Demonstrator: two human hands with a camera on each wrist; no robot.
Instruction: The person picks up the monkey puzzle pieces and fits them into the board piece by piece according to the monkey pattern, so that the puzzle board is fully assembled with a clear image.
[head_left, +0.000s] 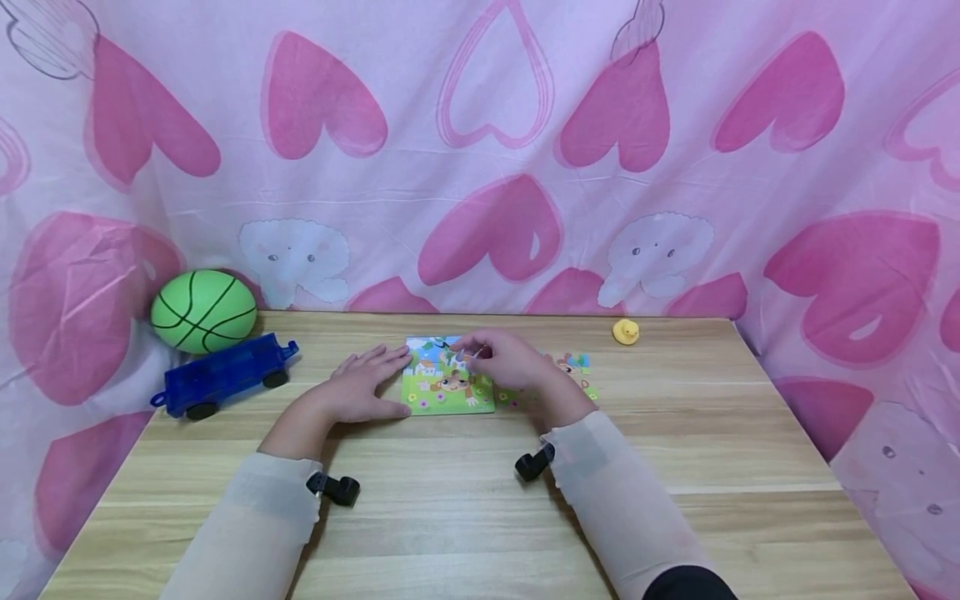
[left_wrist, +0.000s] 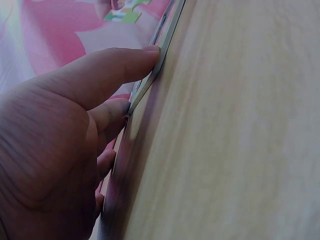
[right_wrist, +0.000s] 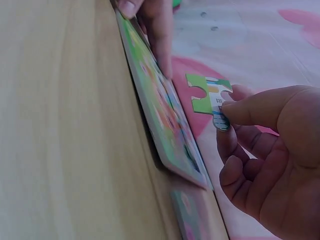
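Observation:
A jigsaw puzzle board point(head_left: 448, 400) with a bright cartoon animal picture lies on the table. My left hand point(head_left: 360, 385) is spread at its left side, with the thumb and a finger touching the board's edge, as the left wrist view also shows. Above the board's upper right part, my right hand point(head_left: 504, 357) pinches a jigsaw puzzle piece point(right_wrist: 202, 103) between thumb and fingers. This piece is green and white with rounded notches, and it is held apart from the board in the right wrist view. The head view mostly hides the piece behind the fingers.
More puzzle pieces point(head_left: 581, 375) lie to the right of the board, partly behind the right wrist. A green ball point(head_left: 204, 312) and a blue toy wagon point(head_left: 225, 375) stand at the left. A yellow rubber duck point(head_left: 626, 332) sits near the table's back edge.

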